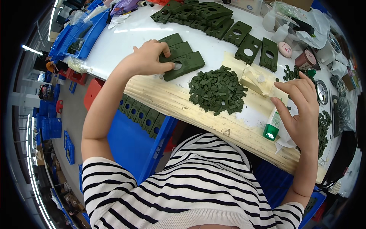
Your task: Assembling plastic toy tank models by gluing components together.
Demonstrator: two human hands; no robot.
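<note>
1. The nearest dark green panel (pixel 193 62) lay on the table (pixel 137 42) at the front of an overlapping group of three, just inside the pale wooden edge (pixel 171 95).
2. The left hand (pixel 152 57) arched over this group, palm down, its thumb tip beside the nearest panel's round hole and its index finger bent above the panel behind. Thumb and index finger stood apart; whether they gripped anything could not be told.
3. The left elbow was bent, and the forearm slanted up and inward from the lower left.
4. A heap of small green pieces (pixel 217 91) lay between the hands, nearer the left.
5. The right hand (pixel 300 101) was raised with its palm turned inward, fingers loosely curved, thumb and index tips apart with a gap between them.
6. Its forearm rose nearly upright from the lower right, beside a green-and-white bottle (pixel 272 128) and a pale yellow block (pixel 254 81).
7. More panels (pixel 207 12) were stacked at the table's far side.
</note>
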